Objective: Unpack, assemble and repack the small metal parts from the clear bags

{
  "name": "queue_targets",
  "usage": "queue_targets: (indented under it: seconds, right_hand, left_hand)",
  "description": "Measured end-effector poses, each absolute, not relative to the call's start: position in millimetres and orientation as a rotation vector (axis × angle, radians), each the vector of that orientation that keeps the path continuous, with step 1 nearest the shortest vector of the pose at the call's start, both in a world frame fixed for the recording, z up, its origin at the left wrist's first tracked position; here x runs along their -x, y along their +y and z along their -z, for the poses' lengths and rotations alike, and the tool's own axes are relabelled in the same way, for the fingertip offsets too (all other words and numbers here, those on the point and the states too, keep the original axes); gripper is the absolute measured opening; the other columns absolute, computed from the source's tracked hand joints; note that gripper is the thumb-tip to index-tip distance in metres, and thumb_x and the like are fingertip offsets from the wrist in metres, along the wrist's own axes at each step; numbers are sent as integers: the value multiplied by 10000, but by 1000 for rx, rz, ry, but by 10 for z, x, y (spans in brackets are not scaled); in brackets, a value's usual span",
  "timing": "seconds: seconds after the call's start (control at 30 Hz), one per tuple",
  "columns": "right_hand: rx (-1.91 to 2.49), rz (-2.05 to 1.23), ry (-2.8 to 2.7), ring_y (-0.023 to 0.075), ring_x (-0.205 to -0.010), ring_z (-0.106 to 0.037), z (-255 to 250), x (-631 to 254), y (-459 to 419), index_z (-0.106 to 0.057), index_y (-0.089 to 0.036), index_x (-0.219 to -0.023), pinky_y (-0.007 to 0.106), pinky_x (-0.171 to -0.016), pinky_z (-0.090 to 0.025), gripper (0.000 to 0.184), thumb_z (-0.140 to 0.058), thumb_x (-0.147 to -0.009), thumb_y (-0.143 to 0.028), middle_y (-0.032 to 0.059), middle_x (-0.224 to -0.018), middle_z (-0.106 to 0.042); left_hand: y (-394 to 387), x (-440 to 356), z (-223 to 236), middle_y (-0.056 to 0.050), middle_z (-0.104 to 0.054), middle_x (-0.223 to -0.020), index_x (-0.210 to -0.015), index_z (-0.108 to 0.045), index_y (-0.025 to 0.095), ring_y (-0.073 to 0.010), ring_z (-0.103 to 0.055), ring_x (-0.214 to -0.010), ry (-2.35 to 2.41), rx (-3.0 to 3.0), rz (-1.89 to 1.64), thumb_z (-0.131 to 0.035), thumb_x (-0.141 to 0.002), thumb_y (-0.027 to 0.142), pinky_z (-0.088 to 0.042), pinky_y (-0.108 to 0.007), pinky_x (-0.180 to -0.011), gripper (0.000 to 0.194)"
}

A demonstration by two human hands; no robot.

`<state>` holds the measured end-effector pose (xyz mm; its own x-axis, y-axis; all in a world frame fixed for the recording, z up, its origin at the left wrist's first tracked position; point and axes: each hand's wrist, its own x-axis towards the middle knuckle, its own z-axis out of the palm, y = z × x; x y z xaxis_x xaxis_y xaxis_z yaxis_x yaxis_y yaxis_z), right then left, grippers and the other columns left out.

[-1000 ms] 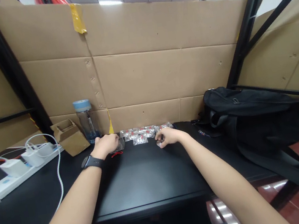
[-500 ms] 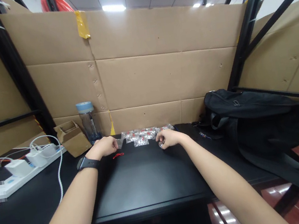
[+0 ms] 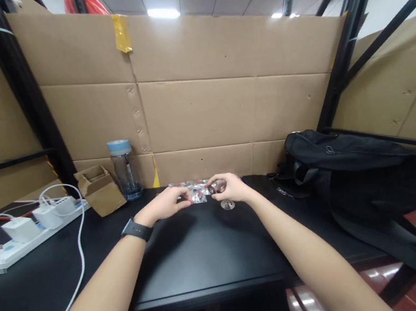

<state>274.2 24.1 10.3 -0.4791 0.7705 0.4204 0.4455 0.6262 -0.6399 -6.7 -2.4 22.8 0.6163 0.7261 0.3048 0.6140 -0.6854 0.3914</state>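
Note:
My left hand (image 3: 170, 203) hovers over the black table, thumb and fingers pinched together; what is between them, if anything, is too small to make out. A dark watch (image 3: 137, 230) is on that wrist. My right hand (image 3: 232, 187), to its right, has its fingers closed on a small dark round piece (image 3: 211, 189). Just below those fingers is a clear round disc (image 3: 227, 204); I cannot tell whether it hangs or lies on the table. Behind and between my hands lie several clear packets (image 3: 198, 195) with shiny contents and red bits, partly hidden.
A blue-lidded bottle (image 3: 125, 170) and an open cardboard box (image 3: 100, 190) stand at the back left. Beside them, a white power strip (image 3: 25, 241) trails a cable across the table. A black bag (image 3: 357, 177) fills the right side. Cardboard panels (image 3: 239, 102) close off the back.
My left hand has moved right, towards my right hand, and its fingers now point at it. The red cord no longer shows on the table. The clear disc under my right hand shows more.

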Motion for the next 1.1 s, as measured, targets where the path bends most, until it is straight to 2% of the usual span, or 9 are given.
queue_targets:
  seconds: [0.1, 0.2, 0.3, 0.4, 0.57, 0.73, 1.1]
  right_hand:
    - [804, -750, -2004, 206, -944, -706, -112, -2651, 202, -699, -188, -1091, 298, -784, -568, 441, -788, -669, -279, 65, -1090, -730]
    - [695, -927, -1876, 224, -1025, -706, -106, -2558, 151, -671, -196, -1127, 352, -891, -576, 511, -829, -650, -289, 73, -1112, -721]
    - [635, -1051, -1820, 222, -1055, -706, -93, -2487, 93, -664, -201, -1131, 390, -975, -559, 527, -852, -647, -283, 76, -1143, -713]
    - [621, -1079, -1789, 222, -1075, -701, -82, -2442, 52, -661, -200, -1125, 404, -1003, -552, 518, -853, -651, -278, 81, -1195, -694]
    - [632, -1034, -1745, 223, -1068, -706, -85, -2389, 18, -650, -206, -1110, 406, -1005, -556, 530, -868, -633, -282, 73, -1197, -685]
    - [642, -980, -1746, 224, -1007, -728, -85, -2354, 0, -654, -207, -1106, 392, -950, -587, 531, -874, -632, -299, 73, -1181, -692]
    - [618, -957, -1704, 243, -977, -743, -51, -2338, 23, -669, -192, -1073, 405, -910, -609, 510, -888, -627, -301, 89, -1108, -737]
  left_hand:
    - [-88, -102, -235, -14, -769, -970, -904, -726, 247, -197, -692, -931, 1131, -2498, -958, -639, -881, 372, -490, -277, -866, 153]
    - [-109, -218, -193, -32, -768, -966, -891, -742, 239, -213, -694, -936, 1195, -2374, -1194, -684, -846, 385, -504, -307, -889, 164]
    - [-116, -270, -162, -47, -762, -991, -914, -747, 226, -217, -691, -940, 1192, -2302, -1284, -693, -842, 389, -513, -324, -909, 186]
    - [-122, -290, -156, -53, -758, -1008, -901, -764, 243, -235, -655, -1037, 1228, -2366, -1279, -663, -880, 387, -484, -348, -954, 176]
    - [-141, -328, -147, -43, -742, -1071, -951, -751, 271, -249, -591, -1143, 1389, -2507, -1240, -594, -952, 372, -365, -407, -990, 187]
    - [-157, -365, -114, -4, -746, -1084, -915, -707, 261, -226, -589, -1143, 1431, -2547, -1251, -573, -972, 342, -297, -397, -931, 167]
    - [-158, -401, -78, -36, -764, -992, -897, -729, 253, -250, -618, -1064, 1494, -2468, -1370, -638, -914, 307, -322, -411, -912, 107]
